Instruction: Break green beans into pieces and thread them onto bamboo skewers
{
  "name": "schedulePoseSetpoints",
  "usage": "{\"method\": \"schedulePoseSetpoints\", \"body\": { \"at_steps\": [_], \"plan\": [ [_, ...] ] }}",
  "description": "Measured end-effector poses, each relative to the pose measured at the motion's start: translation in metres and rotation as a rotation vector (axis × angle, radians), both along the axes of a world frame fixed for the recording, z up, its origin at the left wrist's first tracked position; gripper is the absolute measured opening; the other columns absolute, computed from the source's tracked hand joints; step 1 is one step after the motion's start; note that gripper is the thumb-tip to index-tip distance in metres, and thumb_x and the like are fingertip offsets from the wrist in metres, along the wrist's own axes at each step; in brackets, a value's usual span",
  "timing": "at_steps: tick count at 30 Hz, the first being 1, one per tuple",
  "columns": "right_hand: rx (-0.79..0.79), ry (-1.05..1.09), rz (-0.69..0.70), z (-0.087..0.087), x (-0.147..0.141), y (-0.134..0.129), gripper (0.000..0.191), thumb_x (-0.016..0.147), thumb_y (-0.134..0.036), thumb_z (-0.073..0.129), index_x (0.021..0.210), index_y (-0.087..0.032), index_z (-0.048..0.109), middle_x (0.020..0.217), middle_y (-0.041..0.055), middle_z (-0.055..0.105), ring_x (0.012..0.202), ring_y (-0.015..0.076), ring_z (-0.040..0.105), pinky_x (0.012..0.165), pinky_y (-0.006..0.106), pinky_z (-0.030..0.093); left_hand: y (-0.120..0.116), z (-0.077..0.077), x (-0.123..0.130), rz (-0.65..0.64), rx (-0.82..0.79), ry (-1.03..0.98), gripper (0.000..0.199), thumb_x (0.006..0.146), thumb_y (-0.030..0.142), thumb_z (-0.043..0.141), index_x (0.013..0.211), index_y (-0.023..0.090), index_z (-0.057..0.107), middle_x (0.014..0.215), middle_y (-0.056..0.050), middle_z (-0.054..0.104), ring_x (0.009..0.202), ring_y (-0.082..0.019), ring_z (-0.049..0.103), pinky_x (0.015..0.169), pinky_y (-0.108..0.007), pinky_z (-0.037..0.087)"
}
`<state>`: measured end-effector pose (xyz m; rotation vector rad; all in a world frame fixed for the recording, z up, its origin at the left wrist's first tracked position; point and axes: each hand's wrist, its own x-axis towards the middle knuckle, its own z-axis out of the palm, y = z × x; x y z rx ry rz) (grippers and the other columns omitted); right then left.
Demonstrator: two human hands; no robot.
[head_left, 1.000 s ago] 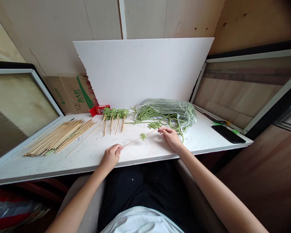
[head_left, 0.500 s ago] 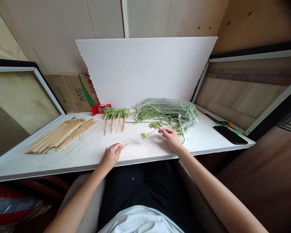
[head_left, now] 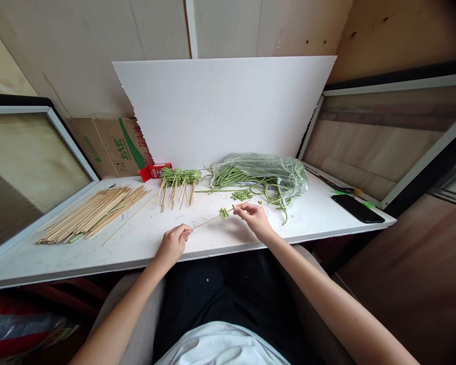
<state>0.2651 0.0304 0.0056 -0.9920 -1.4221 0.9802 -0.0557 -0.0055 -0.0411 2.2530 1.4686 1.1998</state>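
Note:
My left hand (head_left: 174,243) is closed around the near end of a thin wooden skewer (head_left: 206,222), which slants up to the right above the table. Several short pieces of green bean (head_left: 224,214) are threaded side by side toward its far half. My right hand (head_left: 254,219) is closed in a pinch on one more bean piece (head_left: 234,207) on the skewer, just right of the others; the skewer's tip shows beyond the fingers. A small heap of cut bean pieces (head_left: 242,194) lies behind my right hand.
Long green beans (head_left: 231,175) spill from a clear plastic bag (head_left: 289,170) at the back. Finished bean skewers (head_left: 180,176) lie beside a red box (head_left: 157,171). Bare skewers (head_left: 87,213) are piled at the left. A phone (head_left: 357,209) lies at the right edge.
My right hand has slid leftward and down along the skewer, from near its tip to beside the threaded beans. My left hand keeps its hold, and the view has shifted slightly.

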Motion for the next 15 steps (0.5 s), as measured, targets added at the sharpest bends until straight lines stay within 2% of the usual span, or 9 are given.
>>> {"method": "schedulePoseSetpoints", "body": {
  "at_steps": [6,15],
  "plan": [
    [-0.043,0.032,-0.021,-0.009,-0.014,-0.003,0.04,0.078,-0.063,0.082,0.081,-0.024,0.078,0.096,0.0079,0.079,0.099,0.0289,0.07,0.089,0.039,0.053,-0.001,-0.002,0.0,-0.044,0.037,0.019,0.022,0.1,0.021,0.049,0.091,0.022,0.068,0.072,0.0,0.064,0.067,-0.015,0.063,0.07,-0.025,0.052],
    [-0.062,0.025,-0.026,-0.008,-0.021,-0.006,0.043,0.077,-0.065,0.082,0.08,-0.022,0.077,0.093,0.0083,0.079,0.094,0.028,0.071,0.085,0.038,0.053,-0.004,0.001,0.003,-0.041,0.047,0.011,0.021,0.1,0.02,0.048,0.091,0.022,0.066,0.072,-0.001,0.065,0.069,-0.016,0.065,0.072,-0.026,0.052]
  ]
}}
